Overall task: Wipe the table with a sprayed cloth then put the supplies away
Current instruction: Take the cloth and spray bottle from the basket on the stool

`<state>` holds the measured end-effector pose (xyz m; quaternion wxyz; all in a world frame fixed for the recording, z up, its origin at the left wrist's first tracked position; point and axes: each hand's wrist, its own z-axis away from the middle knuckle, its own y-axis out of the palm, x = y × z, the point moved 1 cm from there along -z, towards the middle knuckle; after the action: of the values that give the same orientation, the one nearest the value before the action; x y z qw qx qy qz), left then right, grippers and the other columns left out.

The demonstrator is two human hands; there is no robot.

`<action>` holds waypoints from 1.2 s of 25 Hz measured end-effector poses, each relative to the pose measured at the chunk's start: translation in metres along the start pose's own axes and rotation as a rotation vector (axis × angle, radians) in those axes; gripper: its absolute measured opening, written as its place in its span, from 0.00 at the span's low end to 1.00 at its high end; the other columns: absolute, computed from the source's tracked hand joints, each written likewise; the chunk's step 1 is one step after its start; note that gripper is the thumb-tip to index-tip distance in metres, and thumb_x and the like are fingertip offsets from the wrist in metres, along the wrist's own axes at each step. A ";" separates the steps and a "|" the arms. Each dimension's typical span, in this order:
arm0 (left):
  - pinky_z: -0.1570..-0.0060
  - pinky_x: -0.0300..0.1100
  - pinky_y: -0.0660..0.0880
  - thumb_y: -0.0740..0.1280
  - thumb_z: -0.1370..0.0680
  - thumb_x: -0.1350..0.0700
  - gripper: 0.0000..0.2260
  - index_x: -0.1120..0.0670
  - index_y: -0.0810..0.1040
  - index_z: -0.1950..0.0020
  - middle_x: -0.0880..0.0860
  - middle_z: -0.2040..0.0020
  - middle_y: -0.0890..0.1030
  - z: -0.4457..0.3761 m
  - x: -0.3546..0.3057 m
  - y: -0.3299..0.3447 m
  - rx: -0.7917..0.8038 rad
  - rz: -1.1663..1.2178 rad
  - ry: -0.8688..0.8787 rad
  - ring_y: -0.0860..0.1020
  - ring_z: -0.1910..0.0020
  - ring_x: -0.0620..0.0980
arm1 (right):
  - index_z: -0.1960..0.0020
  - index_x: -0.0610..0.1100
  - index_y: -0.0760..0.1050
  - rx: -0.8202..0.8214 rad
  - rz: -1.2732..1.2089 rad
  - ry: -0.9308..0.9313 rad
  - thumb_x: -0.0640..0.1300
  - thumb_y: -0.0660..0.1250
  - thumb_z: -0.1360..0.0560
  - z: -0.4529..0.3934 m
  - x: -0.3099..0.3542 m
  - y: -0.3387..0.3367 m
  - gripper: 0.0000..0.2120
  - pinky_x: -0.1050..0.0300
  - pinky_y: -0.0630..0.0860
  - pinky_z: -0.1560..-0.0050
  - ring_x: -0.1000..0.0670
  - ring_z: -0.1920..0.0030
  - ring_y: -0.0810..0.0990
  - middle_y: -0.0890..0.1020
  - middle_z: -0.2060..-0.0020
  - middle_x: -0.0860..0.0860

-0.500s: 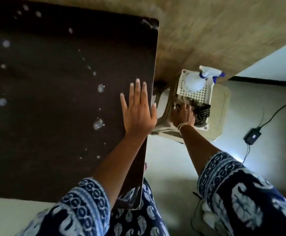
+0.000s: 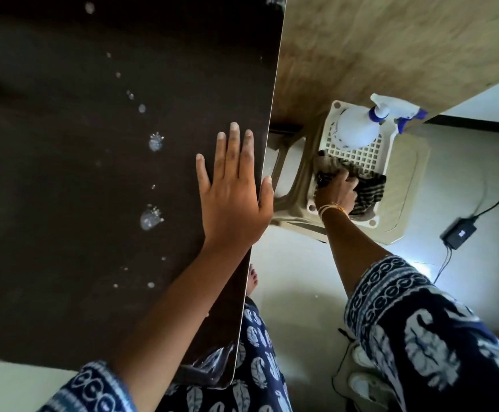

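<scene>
The dark brown table [image 2: 63, 233] fills the left, with several white splashes [image 2: 150, 219] on it. My left hand [image 2: 233, 191] lies flat and open on the table's right edge, thumb over the rim. My right hand [image 2: 336, 191] reaches down into a white lattice basket [image 2: 358, 157] and grips a dark striped cloth [image 2: 368, 191] lying in it. A white spray bottle [image 2: 358, 127] with a blue nozzle lies in the basket's far end, apart from my hand.
The basket rests on a beige plastic stool [image 2: 405, 179] beside the table. A black power adapter [image 2: 458, 233] with its cable lies on the pale floor at right. A beige stone-patterned wall surface [image 2: 391, 49] stands behind the stool.
My right hand has closed further over the striped cloth in the basket. My left hand stays flat on the table edge. The view has moved closer.
</scene>
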<state>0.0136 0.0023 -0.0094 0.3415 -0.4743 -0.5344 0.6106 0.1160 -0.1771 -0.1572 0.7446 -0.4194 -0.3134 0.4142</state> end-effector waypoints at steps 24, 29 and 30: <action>0.42 0.49 0.76 0.64 0.23 0.44 0.18 0.56 0.79 0.43 0.55 0.45 0.82 -0.013 -0.011 -0.071 0.514 1.273 -0.319 0.80 0.45 0.53 | 0.39 0.38 0.76 0.761 -1.507 0.052 0.49 0.61 0.24 0.183 0.046 -0.150 0.20 0.44 0.79 0.46 0.40 0.50 0.81 0.82 0.50 0.40; 0.50 0.48 0.80 0.74 0.28 0.50 0.19 0.60 0.80 0.43 0.59 0.50 0.84 -0.024 -0.007 -0.068 0.627 1.429 -0.535 0.83 0.50 0.58 | 0.49 0.34 0.74 0.572 -1.324 -0.178 0.40 0.62 0.37 0.185 0.058 -0.158 0.18 0.49 0.74 0.54 0.43 0.57 0.75 0.76 0.57 0.39; 0.50 0.46 0.79 0.74 0.27 0.52 0.16 0.59 0.80 0.44 0.58 0.50 0.84 -0.026 -0.008 -0.065 0.591 1.382 -0.502 0.83 0.50 0.57 | 0.53 0.34 0.74 0.458 -1.234 -0.207 0.42 0.63 0.40 0.179 0.059 -0.159 0.18 0.49 0.71 0.55 0.43 0.58 0.72 0.74 0.59 0.40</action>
<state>0.0353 0.0161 0.0559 -0.1342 -0.4364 0.0044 0.8897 0.0539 -0.1090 0.0714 0.8813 0.0476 -0.4701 0.0062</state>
